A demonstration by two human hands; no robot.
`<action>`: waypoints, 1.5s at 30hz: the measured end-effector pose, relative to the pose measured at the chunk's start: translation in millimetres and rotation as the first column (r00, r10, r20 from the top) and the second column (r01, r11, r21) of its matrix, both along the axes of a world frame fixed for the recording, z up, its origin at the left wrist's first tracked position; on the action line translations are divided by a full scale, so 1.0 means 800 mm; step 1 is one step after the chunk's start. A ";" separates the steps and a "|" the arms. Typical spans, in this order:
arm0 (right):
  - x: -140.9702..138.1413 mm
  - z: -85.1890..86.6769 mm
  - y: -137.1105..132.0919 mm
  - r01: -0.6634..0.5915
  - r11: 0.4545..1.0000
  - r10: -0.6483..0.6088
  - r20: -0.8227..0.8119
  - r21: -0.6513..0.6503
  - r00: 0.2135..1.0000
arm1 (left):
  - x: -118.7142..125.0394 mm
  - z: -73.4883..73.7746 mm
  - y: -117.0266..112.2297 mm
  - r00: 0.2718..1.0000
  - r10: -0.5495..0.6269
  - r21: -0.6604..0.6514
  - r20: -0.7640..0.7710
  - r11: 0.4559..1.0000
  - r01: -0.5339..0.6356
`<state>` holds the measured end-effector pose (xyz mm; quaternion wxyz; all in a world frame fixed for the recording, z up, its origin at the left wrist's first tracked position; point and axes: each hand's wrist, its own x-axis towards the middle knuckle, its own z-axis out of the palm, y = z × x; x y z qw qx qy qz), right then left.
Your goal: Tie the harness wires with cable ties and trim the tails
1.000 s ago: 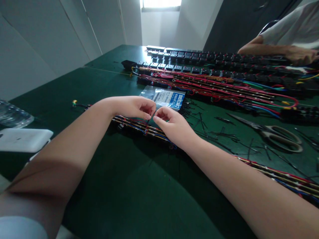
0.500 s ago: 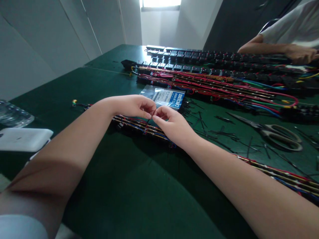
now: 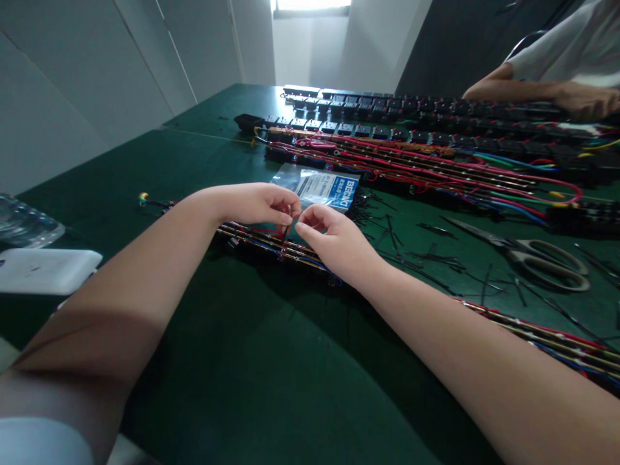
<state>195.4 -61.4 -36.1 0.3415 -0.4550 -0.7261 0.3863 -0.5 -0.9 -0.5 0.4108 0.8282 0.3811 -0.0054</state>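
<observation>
My left hand (image 3: 259, 203) and my right hand (image 3: 334, 242) meet fingertip to fingertip over a long strip of red, blue and yellow wires (image 3: 271, 242) lying on the green table (image 3: 252, 361). Both pinch a thin black cable tie (image 3: 287, 229) that stands up from the wire strip. The strip runs on to the right under my right forearm and comes out at the lower right (image 3: 547, 339). A clear bag with a blue label (image 3: 322, 186) lies just behind my hands.
Scissors (image 3: 537, 261) and several cut black tie ends (image 3: 426, 258) lie to the right. Rows of black sockets with coloured wiring (image 3: 426, 139) fill the far side, where another person's arm (image 3: 547, 93) rests. A white device (image 3: 46, 270) and plastic bottle (image 3: 22, 223) sit at left.
My hands have stayed over the same spot on the wire strip; the fingertips closed together slightly around the tie. The view has shifted a little upward.
</observation>
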 end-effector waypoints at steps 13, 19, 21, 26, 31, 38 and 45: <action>0.000 -0.001 -0.001 -0.016 1.000 0.016 -0.005 -0.001 1.000 | -0.002 -0.006 0.000 0.998 0.062 -0.029 -0.018 0.998 -0.062; 0.000 0.001 -0.002 -0.018 1.000 0.018 0.007 0.016 1.000 | 0.001 0.005 -0.004 0.996 -0.008 -0.079 -0.084 0.997 0.002; 0.000 0.001 -0.001 -0.020 1.000 0.020 0.010 0.020 1.000 | 0.002 0.006 -0.004 0.995 -0.021 -0.073 -0.099 0.997 0.014; -0.001 0.001 -0.001 -0.017 1.000 0.016 0.018 0.023 1.000 | 0.002 0.004 -0.003 0.995 -0.003 -0.064 -0.096 0.998 -0.003; -0.001 0.002 -0.001 -0.011 1.000 0.011 0.017 0.006 1.000 | 0.002 0.003 -0.004 0.997 0.020 -0.062 -0.070 0.998 -0.024; -0.001 0.002 -0.002 -0.014 1.000 0.014 0.011 -0.003 1.000 | 0.001 0.001 -0.003 0.998 0.031 -0.037 -0.055 0.999 -0.033; -0.001 0.000 -0.001 -0.013 1.000 0.013 0.013 0.006 1.000 | 0.000 -0.007 0.000 1.000 0.018 -0.045 -0.010 0.999 -0.018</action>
